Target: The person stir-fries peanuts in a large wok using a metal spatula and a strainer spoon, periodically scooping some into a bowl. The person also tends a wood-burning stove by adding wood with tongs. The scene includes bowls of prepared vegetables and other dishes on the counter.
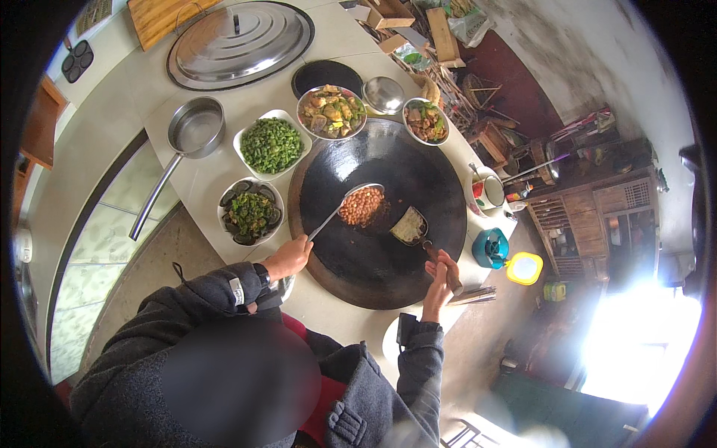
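Note:
My left hand (288,259) grips the thin handle of a metal ladle (326,225), which may be a skimmer. Its round head, heaped with reddish-brown peanuts (361,206), is over the middle of a large dark wok (347,274). Dark bits lie in the wok beside the ladle head. My right hand (441,280) is closed around the wooden handle of a wok spatula (409,226). The spatula's blade is inside the wok, right of the peanuts and apart from them.
Left of the wok are a bowl of chopped greens (272,145), a bowl of dark egg slices with green topping (250,213), and a saucepan (196,129). Two bowls of cooked food (331,112) (425,121) sit behind. An enamel mug (487,193) and a teal container (489,248) stand right.

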### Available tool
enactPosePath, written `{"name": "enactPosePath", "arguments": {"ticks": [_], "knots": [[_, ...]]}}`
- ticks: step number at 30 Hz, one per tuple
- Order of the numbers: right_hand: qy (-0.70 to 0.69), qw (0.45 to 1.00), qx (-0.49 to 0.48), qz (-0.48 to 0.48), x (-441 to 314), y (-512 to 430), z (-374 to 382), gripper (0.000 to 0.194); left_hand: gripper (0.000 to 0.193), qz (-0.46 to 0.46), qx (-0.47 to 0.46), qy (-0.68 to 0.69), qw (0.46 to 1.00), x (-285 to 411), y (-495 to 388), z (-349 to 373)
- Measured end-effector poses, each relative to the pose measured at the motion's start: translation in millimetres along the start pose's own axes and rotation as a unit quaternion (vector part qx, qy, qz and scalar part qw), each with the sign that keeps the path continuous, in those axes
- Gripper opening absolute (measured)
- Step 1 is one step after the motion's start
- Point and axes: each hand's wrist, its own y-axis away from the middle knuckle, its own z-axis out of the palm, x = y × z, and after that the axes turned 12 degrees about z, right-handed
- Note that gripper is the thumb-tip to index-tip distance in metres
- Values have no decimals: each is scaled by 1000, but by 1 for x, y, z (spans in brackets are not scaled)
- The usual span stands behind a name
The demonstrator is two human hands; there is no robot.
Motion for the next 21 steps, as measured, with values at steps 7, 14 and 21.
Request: {"name": "enactPosePath", "arguments": {"ticks": [7, 14, 21], "knots": [[23, 993, -111, -27, 10, 19, -12, 12, 18, -146, -123, 26, 981, 27, -32, -48], [327, 867, -345, -149, -44, 74, 8, 18, 22, -164, -76, 66, 981, 23, -33, -61], [370, 804, -405, -229, -24, 40, 57, 19, 25, -229, -73, 122, 963, 20, -24, -55]]}}
